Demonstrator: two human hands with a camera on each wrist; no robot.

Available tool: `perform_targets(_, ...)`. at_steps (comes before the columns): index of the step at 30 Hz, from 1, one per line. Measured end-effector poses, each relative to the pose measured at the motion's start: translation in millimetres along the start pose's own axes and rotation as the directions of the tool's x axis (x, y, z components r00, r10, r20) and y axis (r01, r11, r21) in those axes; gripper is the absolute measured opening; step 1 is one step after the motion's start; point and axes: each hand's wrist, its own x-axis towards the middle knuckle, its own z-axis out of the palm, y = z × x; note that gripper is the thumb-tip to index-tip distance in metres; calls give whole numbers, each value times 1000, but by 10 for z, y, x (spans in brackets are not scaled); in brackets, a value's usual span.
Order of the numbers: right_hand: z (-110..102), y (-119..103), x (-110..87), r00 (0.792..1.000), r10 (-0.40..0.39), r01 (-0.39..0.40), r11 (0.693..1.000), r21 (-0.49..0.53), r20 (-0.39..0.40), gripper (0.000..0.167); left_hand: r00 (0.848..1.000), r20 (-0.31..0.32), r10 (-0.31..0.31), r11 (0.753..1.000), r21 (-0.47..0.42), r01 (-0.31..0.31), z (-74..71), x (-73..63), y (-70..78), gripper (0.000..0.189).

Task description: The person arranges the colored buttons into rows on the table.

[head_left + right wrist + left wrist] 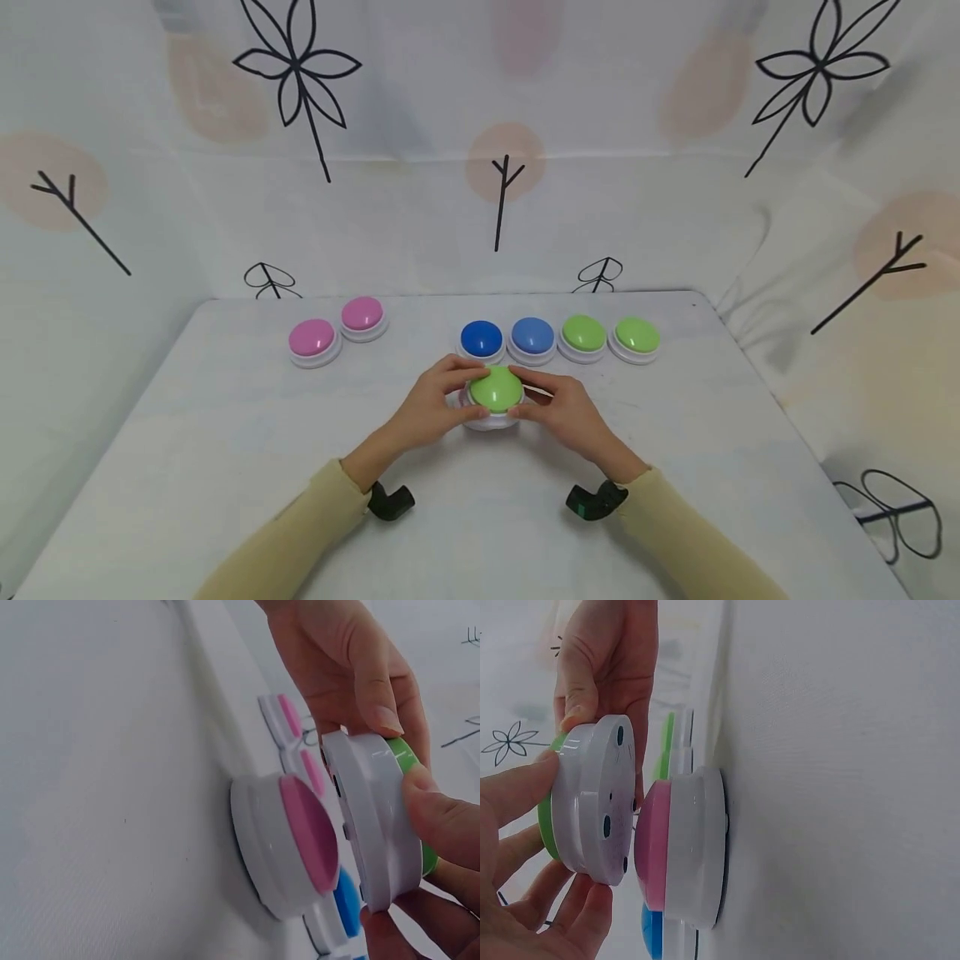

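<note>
Both hands hold one green push button [497,389] with a white round base. My left hand [433,404] grips its left side and my right hand [562,410] its right side, thumbs nearer me and fingers on the far side. Directly beneath it, a pink push button [694,847] stands on the table; the held one hides most of it in the head view. A narrow gap shows between the pink dome and the green button's underside [349,825], which is slightly tilted and has small dark feet.
Behind the hands, a dark blue button [482,338], a lighter blue button [532,335] and two green buttons [583,332] form a row. Two pink buttons [311,337] stand at the back left. The white table [225,433] is bordered by patterned cloth walls [420,217].
</note>
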Motion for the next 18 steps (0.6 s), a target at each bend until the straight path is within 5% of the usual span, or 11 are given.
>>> perform_targets(18,-258,175,-121,999,37,-37,999,1,-30,62,997,78,22,1000,-16,-21,241,229,35,50)
